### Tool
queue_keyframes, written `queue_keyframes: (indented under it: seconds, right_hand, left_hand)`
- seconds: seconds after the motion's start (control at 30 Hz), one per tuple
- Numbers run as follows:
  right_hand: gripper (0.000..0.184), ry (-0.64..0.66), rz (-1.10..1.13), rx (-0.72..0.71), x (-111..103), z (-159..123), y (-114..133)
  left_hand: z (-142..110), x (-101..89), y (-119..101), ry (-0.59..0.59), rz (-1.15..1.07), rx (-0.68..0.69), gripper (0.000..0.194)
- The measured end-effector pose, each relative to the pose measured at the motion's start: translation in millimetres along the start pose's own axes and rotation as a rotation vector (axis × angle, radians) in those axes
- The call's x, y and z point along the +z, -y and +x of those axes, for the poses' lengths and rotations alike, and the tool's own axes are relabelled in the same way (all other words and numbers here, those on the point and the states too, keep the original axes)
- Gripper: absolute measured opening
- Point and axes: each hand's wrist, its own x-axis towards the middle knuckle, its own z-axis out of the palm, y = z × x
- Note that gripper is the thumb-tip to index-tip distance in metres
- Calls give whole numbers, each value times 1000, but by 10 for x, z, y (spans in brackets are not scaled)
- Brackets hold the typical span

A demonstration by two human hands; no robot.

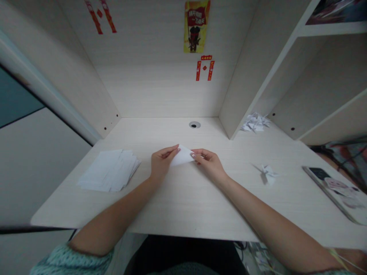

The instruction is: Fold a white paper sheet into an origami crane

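A small piece of white paper (182, 157), which looks folded, is held between my two hands just above the middle of the desk. My left hand (163, 159) pinches its upper left edge between thumb and fingers. On the right side, my right hand (210, 160) grips the paper's other corner, thumb on top. To the left lies a spread stack of white paper sheets (109, 170). A folded white paper crane (268, 173) sits on the desk to the right of my right hand.
A pile of folded white papers (255, 122) lies beside the upright divider (246, 84) at the back right. A phone (338, 193) in a picture case rests at the right. The back panel has a cable hole (195, 125) in front of it.
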Motion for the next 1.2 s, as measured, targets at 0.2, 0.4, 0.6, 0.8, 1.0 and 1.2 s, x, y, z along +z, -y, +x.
queue_keyframes:
  seconds: [0.2, 0.4, 0.6, 0.8, 1.0, 1.2]
  right_hand:
    - [45, -11, 219, 145, -1, 28, -9]
    - [37, -106, 198, 111, 7, 14, 27]
    - [41, -125, 181, 59, 3, 14, 37]
    - [44, -82, 178, -3, -20, 28, -14]
    - [53, -95, 208, -60, -3, 1, 34]
    - [43, -11, 228, 56, 21, -20, 35]
  left_hand:
    - [9, -8, 19, -37, -5, 35, 29]
    - [23, -5, 25, -47, -2, 8, 28]
    - [46, -2, 37, -73, -12, 19, 28]
    - [69, 6, 34, -89, -8, 8, 27]
    - [65, -5, 37, -59, -54, 0, 37]
    - [10, -14, -16, -61, -95, 66, 37]
